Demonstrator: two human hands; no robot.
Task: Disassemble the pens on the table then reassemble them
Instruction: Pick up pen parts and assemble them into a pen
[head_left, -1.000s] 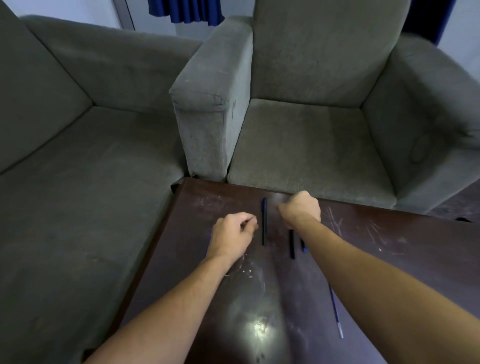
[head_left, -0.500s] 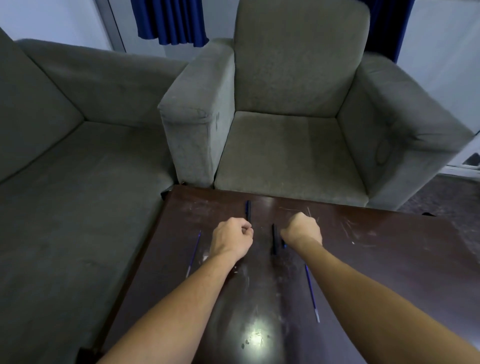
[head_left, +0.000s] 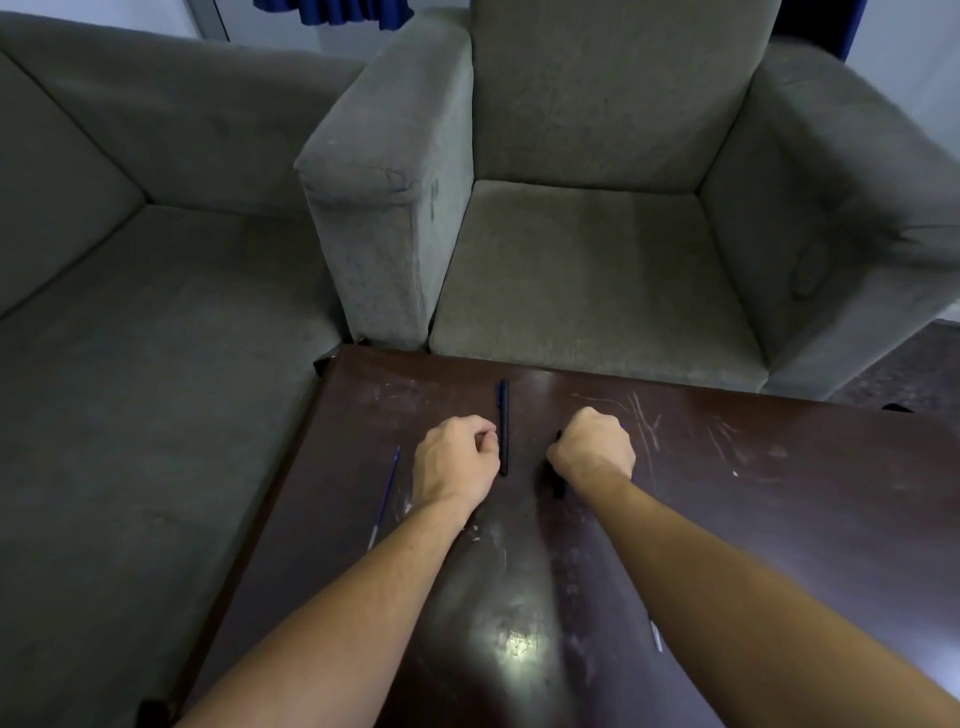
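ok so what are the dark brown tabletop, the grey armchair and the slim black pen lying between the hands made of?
Dark brown tabletop: looks like varnished wood or veneer, going by the glossy glare and pale scratches. Grey armchair: napped or woven upholstery fabric, matte, with worn patches. Slim black pen: probably plastic with a smooth dull sheen, but it is too small to be sure.
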